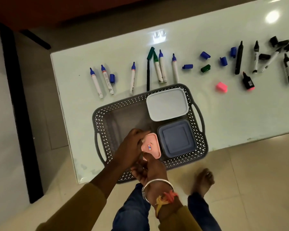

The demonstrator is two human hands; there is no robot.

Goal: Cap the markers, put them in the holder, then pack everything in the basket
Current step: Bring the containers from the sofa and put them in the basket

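Pink box (151,145) held by left grip (129,148) and right grip (149,170), over grey basket (98,119).

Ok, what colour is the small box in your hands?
The small box is pink, clearest in the head view.

The pink box (153,144) is partly covered by the left hand (128,147) and right hand (151,169); its body and the fingers beneath are out of sight. Its lid sticker (149,147) is too small to read, as is the print on the markers (95,84). The right wrist hides part of the basket (99,120)'s near rim. The desk (240,114) runs off the right edge.
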